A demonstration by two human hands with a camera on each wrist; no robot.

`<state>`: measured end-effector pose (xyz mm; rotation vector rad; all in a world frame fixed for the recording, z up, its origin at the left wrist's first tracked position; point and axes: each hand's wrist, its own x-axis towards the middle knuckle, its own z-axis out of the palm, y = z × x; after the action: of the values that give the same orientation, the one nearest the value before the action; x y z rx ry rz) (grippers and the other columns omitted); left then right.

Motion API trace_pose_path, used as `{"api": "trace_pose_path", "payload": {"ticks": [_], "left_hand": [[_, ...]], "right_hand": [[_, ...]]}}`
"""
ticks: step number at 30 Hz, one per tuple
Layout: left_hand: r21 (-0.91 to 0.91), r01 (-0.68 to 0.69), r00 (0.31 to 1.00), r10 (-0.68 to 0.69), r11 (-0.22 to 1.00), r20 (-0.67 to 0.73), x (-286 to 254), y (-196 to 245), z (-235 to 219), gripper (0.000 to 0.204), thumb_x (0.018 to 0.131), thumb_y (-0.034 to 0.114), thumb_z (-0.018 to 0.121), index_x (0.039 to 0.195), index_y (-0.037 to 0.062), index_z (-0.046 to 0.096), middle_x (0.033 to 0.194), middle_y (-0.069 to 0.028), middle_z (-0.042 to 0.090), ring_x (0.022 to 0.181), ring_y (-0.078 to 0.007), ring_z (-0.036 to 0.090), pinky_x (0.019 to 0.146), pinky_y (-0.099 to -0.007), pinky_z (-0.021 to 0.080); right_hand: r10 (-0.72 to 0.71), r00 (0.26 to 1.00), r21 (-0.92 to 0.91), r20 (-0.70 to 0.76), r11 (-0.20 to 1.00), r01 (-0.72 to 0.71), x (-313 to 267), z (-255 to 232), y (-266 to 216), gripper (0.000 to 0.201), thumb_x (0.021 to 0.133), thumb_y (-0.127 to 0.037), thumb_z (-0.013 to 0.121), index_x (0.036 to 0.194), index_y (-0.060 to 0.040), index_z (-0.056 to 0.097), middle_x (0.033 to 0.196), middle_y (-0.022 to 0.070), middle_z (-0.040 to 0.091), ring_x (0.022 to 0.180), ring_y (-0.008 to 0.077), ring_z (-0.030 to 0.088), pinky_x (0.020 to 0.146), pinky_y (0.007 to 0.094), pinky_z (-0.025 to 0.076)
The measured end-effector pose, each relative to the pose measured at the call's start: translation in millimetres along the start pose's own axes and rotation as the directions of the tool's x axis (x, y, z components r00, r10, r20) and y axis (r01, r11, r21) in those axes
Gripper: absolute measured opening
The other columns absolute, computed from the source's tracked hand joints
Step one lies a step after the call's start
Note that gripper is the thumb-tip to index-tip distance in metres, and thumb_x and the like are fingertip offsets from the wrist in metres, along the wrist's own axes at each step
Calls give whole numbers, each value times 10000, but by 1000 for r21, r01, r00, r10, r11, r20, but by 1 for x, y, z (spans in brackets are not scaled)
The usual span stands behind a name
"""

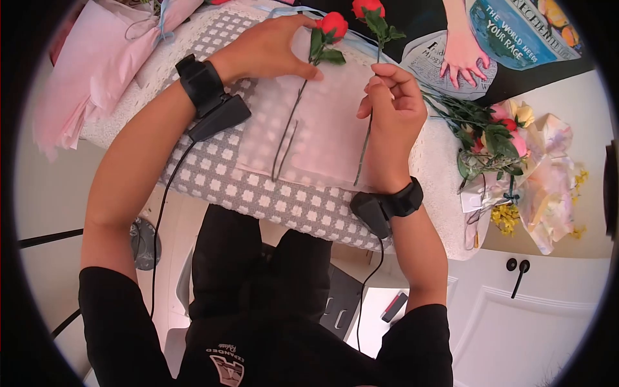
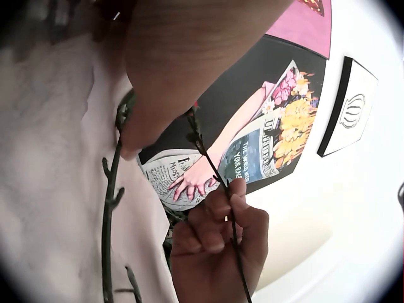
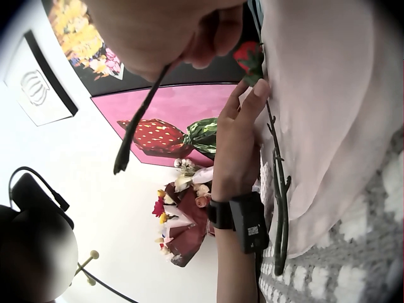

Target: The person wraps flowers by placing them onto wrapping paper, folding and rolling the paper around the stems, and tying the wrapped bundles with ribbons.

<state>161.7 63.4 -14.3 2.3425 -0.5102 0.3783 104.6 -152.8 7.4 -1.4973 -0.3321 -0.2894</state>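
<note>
A grey-and-white patterned cloth (image 1: 258, 201) lies beneath a pale pink sheet (image 1: 332, 138). The person's left hand (image 1: 271, 48) rests with fingers and thumb extended around the left rose (image 1: 333, 27) on the sheet; thumb contact is hard to make out. The right hand (image 1: 398, 109), fingers curled, pinches the right rose (image 1: 369, 9) by its stem.

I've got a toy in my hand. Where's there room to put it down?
On the pink paper between the left stem and the right stem, or on the grey cloth below the paper. It's crowded on the right, with flowers and wrapping, and at top left, under the pink bundle.
</note>
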Motion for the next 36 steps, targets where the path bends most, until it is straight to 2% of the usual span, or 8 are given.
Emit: {"api": "trace_pose_path", "payload": {"ticks": [11,14,16,18,25,27,31,36], "left_hand": [[-33,65,998,-65,997,2,2,-5,-3,491,713,356,814,1077,56,676,1020,-203,644,984,-304,610,868,-356,467],[-45,82,997,-82,996,4,5,-2,-7,467,720,353,808,1057,56,682,986,-187,651,952,-289,615,850,-352,471],[-37,120,993,-119,992,23,5,-4,-6,460,723,353,806,1055,58,683,975,-177,656,935,-281,618,841,-353,472],[-116,21,999,-23,993,-23,6,-6,-3,439,736,322,805,1053,46,679,952,-150,665,917,-244,623,843,-342,474],[-370,35,999,-23,928,36,9,-3,0,381,781,167,790,1099,20,642,957,-68,662,869,-124,620,758,-271,503],[-536,162,986,-118,829,116,8,5,-4,408,740,198,818,1064,24,643,922,-87,678,822,-154,655,730,-287,523],[-576,136,991,-103,806,89,10,8,-4,437,742,160,821,1102,22,615,938,-72,679,812,-137,655,703,-272,530],[-661,350,934,-190,664,303,8,20,-15,444,888,321,714,1197,41,560,943,-34,657,763,-70,608,660,-201,485]], "right_hand": [[3,1000,-59,22,998,-2,-5,4,-3,163,864,6,620,1025,18,635,807,12,605,577,23,511,512,179,424],[105,987,-144,118,986,-88,-2,3,6,173,859,-30,654,1027,11,653,801,-3,618,576,12,502,521,178,408],[257,912,-315,319,937,-153,-5,3,9,182,863,-75,682,1023,9,666,807,-7,629,585,5,510,534,178,399],[212,921,-341,327,935,-95,-7,4,9,272,853,-101,712,1088,16,642,807,10,648,594,8,526,534,185,404],[203,945,-303,258,945,-120,-2,1,12,469,831,-100,740,1240,47,563,916,56,694,594,25,542,547,193,426],[198,943,-310,269,944,-109,-3,0,12,473,830,-101,742,1242,54,568,936,63,696,595,25,541,554,191,430],[183,937,-333,298,940,-77,1,0,16,444,844,-134,739,1221,61,610,982,76,700,608,25,537,569,197,440],[262,920,-337,292,928,-157,0,3,2,434,877,-233,735,1176,68,645,949,60,698,610,25,528,572,209,447]]}}
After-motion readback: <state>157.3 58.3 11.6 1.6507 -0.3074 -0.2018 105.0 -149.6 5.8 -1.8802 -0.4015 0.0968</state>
